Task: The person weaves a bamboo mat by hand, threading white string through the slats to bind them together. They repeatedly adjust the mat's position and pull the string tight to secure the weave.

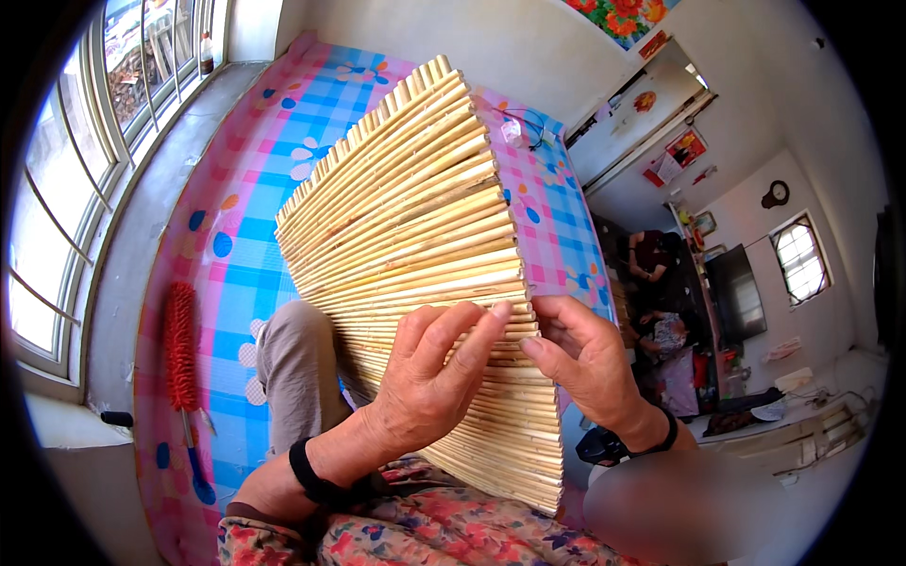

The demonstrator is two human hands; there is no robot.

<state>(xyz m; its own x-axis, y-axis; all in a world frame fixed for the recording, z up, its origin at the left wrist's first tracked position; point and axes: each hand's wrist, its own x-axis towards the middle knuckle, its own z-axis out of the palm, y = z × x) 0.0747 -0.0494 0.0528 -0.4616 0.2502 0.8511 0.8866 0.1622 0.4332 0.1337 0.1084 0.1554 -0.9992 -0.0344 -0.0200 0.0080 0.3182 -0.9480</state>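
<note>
Head view: a big mat [415, 236] of straw-coloured stalks laid side by side is held up on edge in front of the person, tilted, fanning wider toward the top left. Its lower end sits near the lap, over floral-print clothing [444, 533]; the top reaches up over the checked sheet behind.

Left hand [429, 377] lies flat-ish on the mat's face approx. at mid-height, fingers bent and close together, tips pressing on the stalks near the right edge. Thumb is hidden behind the fingers, so can't tell if anything is pinched. Black band [316, 481] on that wrist.

Right hand [590, 363] is at the mat's right edge, fingers curled toward the stalk ends, fingertip touching the edge just beside the left hand's fingertips. The 2 hands almost meet there. Whether the right one grips a single stalk can't be told. Black band on this wrist too.

A knee in beige trousers [297, 363] shows just left of the mat, partly behind it.

Under and behind it all: a sheet [245, 236] in pink and blue checks w/ flower prints. On its left strip lies a red fluffy duster [181, 349] w/ a blue handle, well apart from the hands. Further left, a grey sill and a window [57, 236] w/ curved frames.

Right side: room w/ white walls, a round clock [776, 194], a small window, a dark flat screen [738, 294]. Another person sits low near the screen, well apart from the mat.
</note>
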